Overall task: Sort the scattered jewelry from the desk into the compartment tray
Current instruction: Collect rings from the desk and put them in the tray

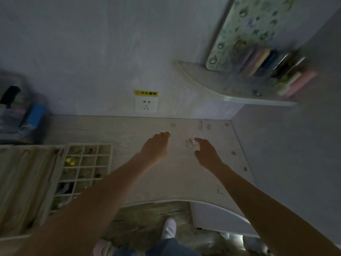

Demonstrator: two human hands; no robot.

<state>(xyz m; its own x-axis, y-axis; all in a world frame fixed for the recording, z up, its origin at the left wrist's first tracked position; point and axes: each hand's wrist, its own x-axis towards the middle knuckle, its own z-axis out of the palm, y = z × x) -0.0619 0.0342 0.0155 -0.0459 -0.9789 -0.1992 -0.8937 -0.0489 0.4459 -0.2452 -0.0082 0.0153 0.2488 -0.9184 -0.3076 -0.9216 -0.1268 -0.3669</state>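
A white compartment tray lies at the desk's left, with small pieces in several cells, two of them yellow. Small pale jewelry pieces lie scattered on the light wooden desk: a little cluster in the middle, several near the back wall, and single ones along the right edge. My left hand reaches forward over the desk with straight fingers, holding nothing. Just right of the cluster is my right hand, fingers and thumb spread and loosely bent towards it, apparently empty.
A wall socket with a yellow label sits above the desk's back edge. A corner shelf with jars and tubes hangs at the upper right. Bags stand at the left. A beige cloth lies left of the tray.
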